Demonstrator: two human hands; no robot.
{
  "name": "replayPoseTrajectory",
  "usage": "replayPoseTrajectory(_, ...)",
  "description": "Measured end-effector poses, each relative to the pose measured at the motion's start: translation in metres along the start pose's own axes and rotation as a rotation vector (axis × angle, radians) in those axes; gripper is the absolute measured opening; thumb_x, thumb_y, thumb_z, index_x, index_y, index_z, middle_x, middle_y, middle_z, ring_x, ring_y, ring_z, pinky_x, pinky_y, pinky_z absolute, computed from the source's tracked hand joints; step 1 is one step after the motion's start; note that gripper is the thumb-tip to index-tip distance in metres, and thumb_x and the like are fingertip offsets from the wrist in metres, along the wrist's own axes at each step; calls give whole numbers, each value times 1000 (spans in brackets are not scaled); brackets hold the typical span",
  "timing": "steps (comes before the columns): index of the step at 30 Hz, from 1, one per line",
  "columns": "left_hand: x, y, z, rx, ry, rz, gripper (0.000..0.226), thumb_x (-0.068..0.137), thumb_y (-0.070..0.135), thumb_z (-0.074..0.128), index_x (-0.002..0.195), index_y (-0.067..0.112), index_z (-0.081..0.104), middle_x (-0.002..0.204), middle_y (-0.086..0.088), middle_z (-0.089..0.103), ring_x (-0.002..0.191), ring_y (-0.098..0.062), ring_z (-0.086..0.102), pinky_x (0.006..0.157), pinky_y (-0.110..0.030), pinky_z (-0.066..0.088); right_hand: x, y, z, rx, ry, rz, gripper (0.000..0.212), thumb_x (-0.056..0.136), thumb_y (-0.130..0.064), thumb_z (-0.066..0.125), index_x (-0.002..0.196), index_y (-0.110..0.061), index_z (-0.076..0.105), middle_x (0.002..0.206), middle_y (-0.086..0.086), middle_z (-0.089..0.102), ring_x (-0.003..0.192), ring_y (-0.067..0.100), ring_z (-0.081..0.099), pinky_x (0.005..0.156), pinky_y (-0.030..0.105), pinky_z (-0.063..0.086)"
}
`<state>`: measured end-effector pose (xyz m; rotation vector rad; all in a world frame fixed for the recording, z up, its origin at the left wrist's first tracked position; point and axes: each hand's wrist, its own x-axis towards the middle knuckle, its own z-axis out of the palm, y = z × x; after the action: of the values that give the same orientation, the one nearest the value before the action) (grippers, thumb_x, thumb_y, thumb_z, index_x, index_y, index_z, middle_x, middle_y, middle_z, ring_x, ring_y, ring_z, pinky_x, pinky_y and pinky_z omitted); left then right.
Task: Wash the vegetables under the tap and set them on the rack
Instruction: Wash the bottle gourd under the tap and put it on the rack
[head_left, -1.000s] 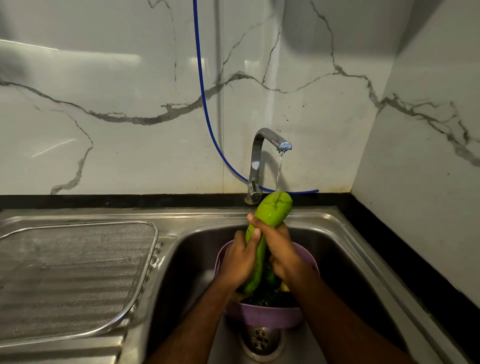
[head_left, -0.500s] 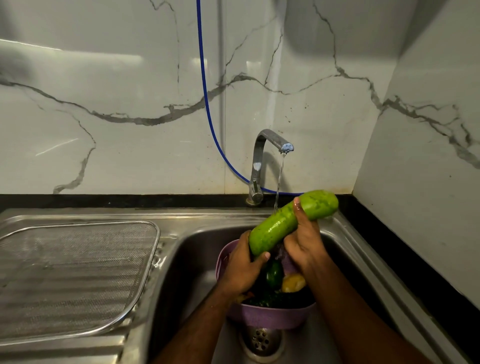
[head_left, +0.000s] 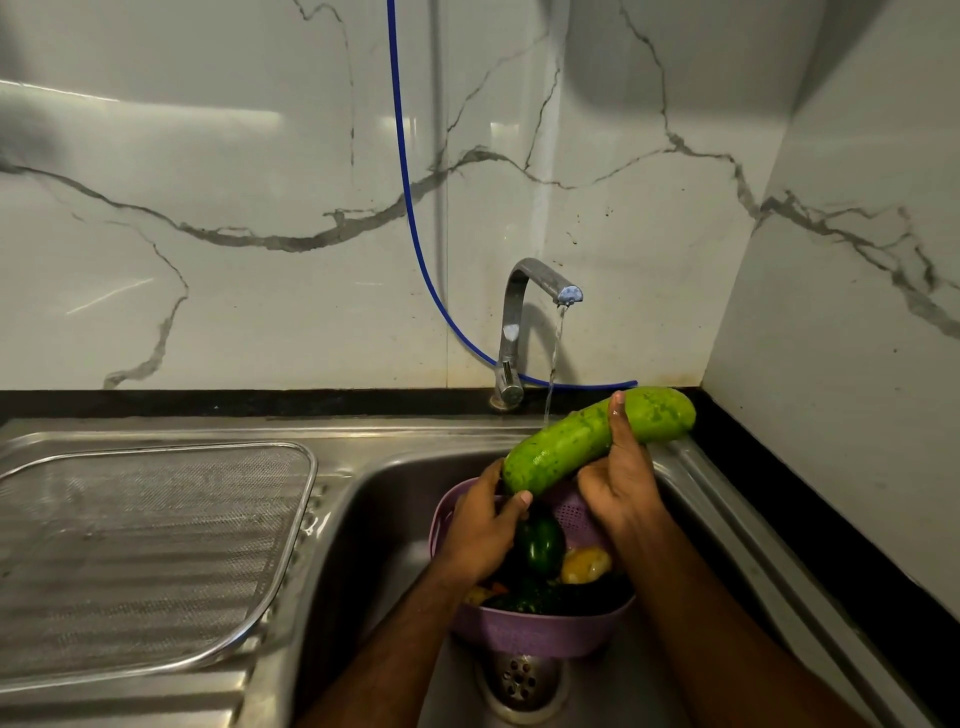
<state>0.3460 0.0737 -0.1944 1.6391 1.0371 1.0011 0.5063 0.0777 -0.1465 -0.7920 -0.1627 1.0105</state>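
A long light-green gourd (head_left: 576, 441) lies tilted under the running tap (head_left: 540, 291), its right end higher, above the sink. My left hand (head_left: 488, 525) grips its lower left end. My right hand (head_left: 621, 478) wraps round its middle, thumb laid over the top. Water falls from the tap's spout onto the gourd. Below the gourd stands a purple colander (head_left: 540, 631) in the sink, holding a dark green pepper (head_left: 540, 540), a yellow vegetable (head_left: 584, 566) and other dark greens. The mesh rack (head_left: 145, 551) lies on the drainboard at the left, with nothing on it.
The steel sink basin (head_left: 384, 525) has a drain (head_left: 519, 680) in front of the colander. A blue hose (head_left: 410, 208) runs down the marble wall behind the tap. A second wall closes the right side, above a black counter edge (head_left: 810, 535).
The gourd has swung from nearly upright to lying slanted, its top end moving right. My right hand slid along it to the right. The left hand stayed on the lower end.
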Motion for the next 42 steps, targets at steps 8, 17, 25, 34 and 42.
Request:
replayPoseTrajectory(8, -5, 12, -5, 81, 91, 74, 47, 83, 37, 78, 121, 23, 55, 110, 3, 67, 98, -11, 63, 79, -18, 49, -10, 8, 10, -50, -88, 14, 85, 64, -52, 87, 134, -12, 62, 126, 21, 70, 115, 37, 69, 96, 62, 55)
replayPoseTrajectory(17, -9, 19, -10, -87, 89, 85, 29, 84, 35, 78, 108, 24, 63, 90, 10, 72, 84, -1, 67, 70, -16, 51, -15, 20, 13, -173, -281, 122, 65, 76, -29, 82, 133, -9, 61, 115, 18, 69, 109, 32, 68, 100, 55, 55)
replayPoseTrajectory(25, -12, 41, -26, -854, -346, -566, 61, 93, 58, 46, 96, 2, 70, 69, -18, 58, 36, -19, 49, 30, -13, 29, -16, 21, 10, -117, -312, 129, 80, 69, -5, 81, 140, -16, 46, 131, 27, 63, 120, 42, 64, 98, 61, 54)
replayPoseTrajectory(34, -1, 29, -16, -826, -169, -570, 58, 97, 54, 50, 112, 0, 68, 87, -24, 69, 50, -26, 62, 33, -19, 43, -19, 16, 16, -165, -233, -50, 71, 81, 0, 78, 140, -20, 46, 114, 13, 66, 101, 30, 66, 86, 52, 58)
replayPoseTrajectory(42, -5, 21, 1, -510, -68, -305, 20, 104, 20, 50, 121, 11, 56, 103, -13, 65, 71, -19, 63, 49, -22, 49, -11, 11, 11, -209, -62, -314, 97, 77, 5, 84, 150, -23, 27, 129, 10, 60, 106, 25, 68, 83, 46, 62)
